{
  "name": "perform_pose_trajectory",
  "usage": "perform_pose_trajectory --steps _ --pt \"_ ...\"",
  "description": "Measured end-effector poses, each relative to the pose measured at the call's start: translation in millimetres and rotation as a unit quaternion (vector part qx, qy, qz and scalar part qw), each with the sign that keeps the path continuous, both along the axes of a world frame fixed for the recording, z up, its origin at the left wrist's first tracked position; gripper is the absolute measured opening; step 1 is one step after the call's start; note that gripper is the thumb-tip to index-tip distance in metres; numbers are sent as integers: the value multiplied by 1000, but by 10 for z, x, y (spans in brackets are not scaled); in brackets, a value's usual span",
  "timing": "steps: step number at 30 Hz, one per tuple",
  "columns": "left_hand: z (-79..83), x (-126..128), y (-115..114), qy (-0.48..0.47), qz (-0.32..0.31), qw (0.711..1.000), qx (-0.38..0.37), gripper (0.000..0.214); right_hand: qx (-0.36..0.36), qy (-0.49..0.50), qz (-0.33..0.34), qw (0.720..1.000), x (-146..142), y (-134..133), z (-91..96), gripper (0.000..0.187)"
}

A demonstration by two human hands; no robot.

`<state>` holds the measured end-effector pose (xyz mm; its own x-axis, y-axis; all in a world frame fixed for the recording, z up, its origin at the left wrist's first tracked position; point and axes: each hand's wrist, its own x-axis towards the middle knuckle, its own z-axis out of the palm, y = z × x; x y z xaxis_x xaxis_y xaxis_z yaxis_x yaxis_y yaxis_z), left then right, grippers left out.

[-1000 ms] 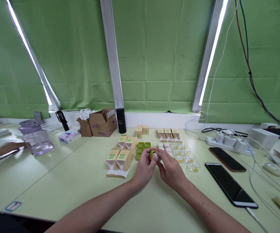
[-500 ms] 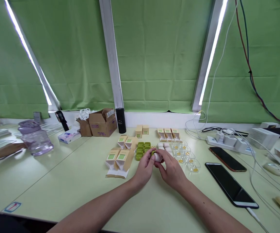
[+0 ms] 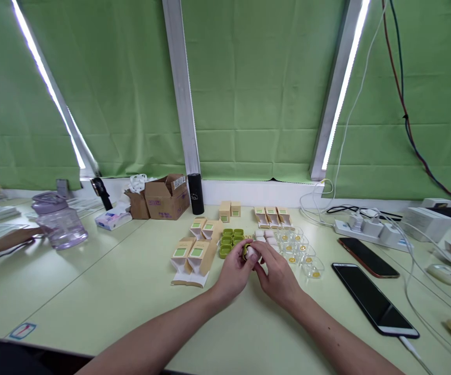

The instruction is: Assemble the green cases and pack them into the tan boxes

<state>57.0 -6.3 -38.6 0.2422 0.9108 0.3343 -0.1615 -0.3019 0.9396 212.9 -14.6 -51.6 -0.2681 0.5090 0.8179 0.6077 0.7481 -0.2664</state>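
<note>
Now both bare hands meet at the middle of the table, the left hand [image 3: 233,268] pinched shut around a small olive-green cup [image 3: 245,250] and the right hand [image 3: 275,268] curled in on a rounded white piece [image 3: 251,253] set against it; the exact fingertip contact is partly hidden. Half a second ago the white piece was mostly what showed between the fingers; now the cup's green rim is back in sight on the left, turned differently from a second ago. Around this pair, the matching square green cups [image 3: 232,241] stand in rows at ten o'clock, the pinkish-white rounded pieces [image 3: 269,234] cluster at one o'clock, and clear plastic boxes with yellow discs [image 3: 309,259] spread at three. Open tan cardboard cartons with green labels [image 3: 192,255] lie at nine o'clock. These groups keep their places, as do the black-screened white phone [image 3: 374,298] at four and the translucent purple bottle [image 3: 59,224] at ten.
</note>
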Motion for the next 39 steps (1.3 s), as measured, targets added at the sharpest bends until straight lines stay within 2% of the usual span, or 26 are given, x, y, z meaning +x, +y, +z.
perform_pose_trajectory --steps 16,39 --pt "2 -7 6 6 13 1000 19 56 33 11 -5 999 -3 20 -12 49" --pt "-42 -3 37 23 37 998 40 56 52 -16 -45 997 -41 6 8 48"
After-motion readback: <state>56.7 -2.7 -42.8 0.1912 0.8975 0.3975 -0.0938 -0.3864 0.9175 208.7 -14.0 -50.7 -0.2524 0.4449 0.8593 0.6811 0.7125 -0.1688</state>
